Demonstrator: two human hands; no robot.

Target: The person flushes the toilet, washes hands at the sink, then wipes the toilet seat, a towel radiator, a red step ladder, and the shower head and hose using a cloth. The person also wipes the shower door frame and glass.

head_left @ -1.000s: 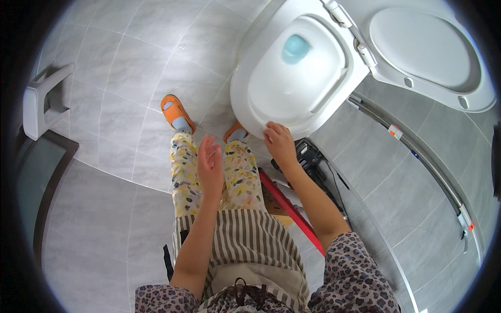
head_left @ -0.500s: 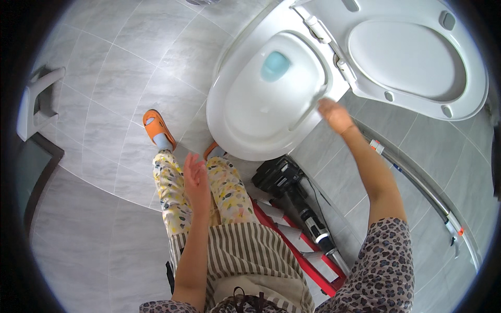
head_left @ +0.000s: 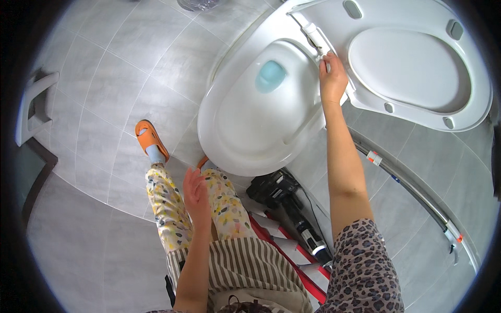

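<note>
My right hand [head_left: 334,82] reaches over the back of the toilet bowl [head_left: 219,122]. Its fingers are curled at the white hinge bar [head_left: 314,37]; whatever lies under the fingertips is hidden. The raised white seat [head_left: 361,104] and lid [head_left: 409,70] lean back behind the bar. Pale blue water [head_left: 271,76] stands at the bottom of the bowl. My left hand [head_left: 196,194] hangs in front of my patterned trousers, fingers loosely apart and holding nothing.
Below the bowl, a black stick vacuum cleaner [head_left: 292,208] lies along a red step ladder [head_left: 308,281]. A metal rail [head_left: 412,190] curves along the right. At the left are a white stool [head_left: 36,107] and a dark-framed panel [head_left: 39,177]. Orange slippers [head_left: 150,136] stand on grey tiles.
My right hand has moved up and away from me, from the bowl's right rim to the hinge bar. My left hand stays nearly where it was.
</note>
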